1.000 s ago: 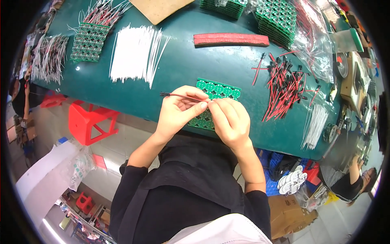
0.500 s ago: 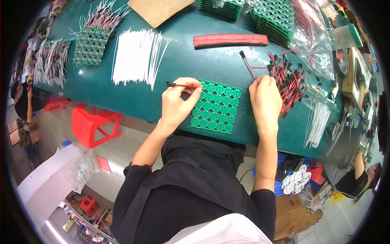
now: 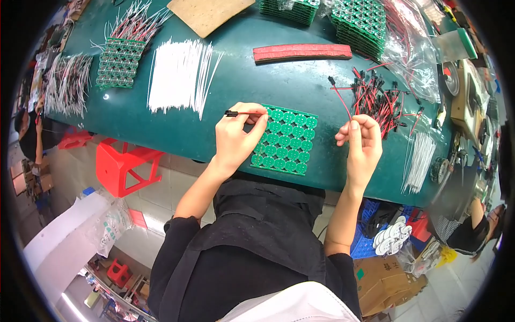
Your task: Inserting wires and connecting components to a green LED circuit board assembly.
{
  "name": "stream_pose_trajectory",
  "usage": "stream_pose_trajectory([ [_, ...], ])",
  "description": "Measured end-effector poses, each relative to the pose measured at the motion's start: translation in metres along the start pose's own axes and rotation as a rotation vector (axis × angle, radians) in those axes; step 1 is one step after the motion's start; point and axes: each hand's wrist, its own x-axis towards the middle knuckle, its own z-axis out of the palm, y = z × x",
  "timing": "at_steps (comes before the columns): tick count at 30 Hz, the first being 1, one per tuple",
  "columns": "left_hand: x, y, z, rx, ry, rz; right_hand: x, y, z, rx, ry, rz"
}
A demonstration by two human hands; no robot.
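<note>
A green circuit board panel [image 3: 287,140] of round sections lies flat on the table in front of me. My left hand [image 3: 236,134] is at its upper left corner, pinching a red-and-black wire lead [image 3: 248,112] with a black connector pointing left. To the right of the panel, my right hand [image 3: 362,142] is closed on the end of another red-and-black wire lead [image 3: 341,97]. This lead's black connector points away, up and to the left. Just beyond that hand lies a loose heap of similar leads [image 3: 378,99].
White wires [image 3: 179,75] lie in a pile at left, beside an assembled board [image 3: 118,61]. A red foam strip [image 3: 302,52] and stacked boards [image 3: 360,24] are at the back. More white wires [image 3: 421,161] lie right. A red stool [image 3: 126,166] stands below the table.
My right hand has turned and drawn slightly nearer and to the right, with a wire lead in its fingers. My left hand stays at the panel's corner with its lead.
</note>
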Motion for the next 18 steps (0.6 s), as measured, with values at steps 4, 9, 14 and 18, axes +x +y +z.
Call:
stream_pose_trajectory([
  [4, 0.003, 0.001, 0.000, 0.053, 0.047, 0.043, -0.007, 0.001, 0.008, 0.102, 0.016, -0.049],
  [9, 0.003, -0.002, -0.002, 0.197, 0.056, 0.188, -0.016, 0.004, 0.017, 0.176, 0.033, 0.027],
  [14, 0.004, 0.006, -0.002, 0.218, 0.085, 0.202, -0.023, 0.023, 0.019, 0.357, 0.038, 0.058],
  [18, 0.002, 0.012, -0.004, 0.165, -0.030, -0.021, -0.029, 0.033, 0.020, 0.286, -0.095, 0.091],
])
